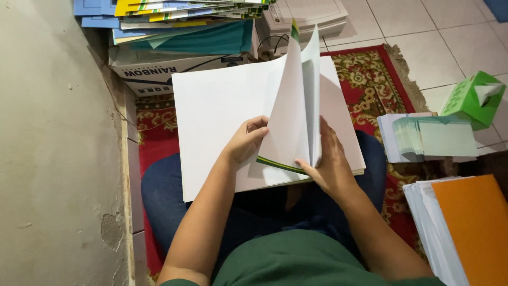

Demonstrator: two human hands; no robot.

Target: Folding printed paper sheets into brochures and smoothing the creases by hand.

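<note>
On the lap, both hands' grips pinch raised sheets [296, 106] near the wall [53, 159].

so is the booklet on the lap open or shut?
Open: booklet pages stand lifted between the left hand and right hand.
</note>
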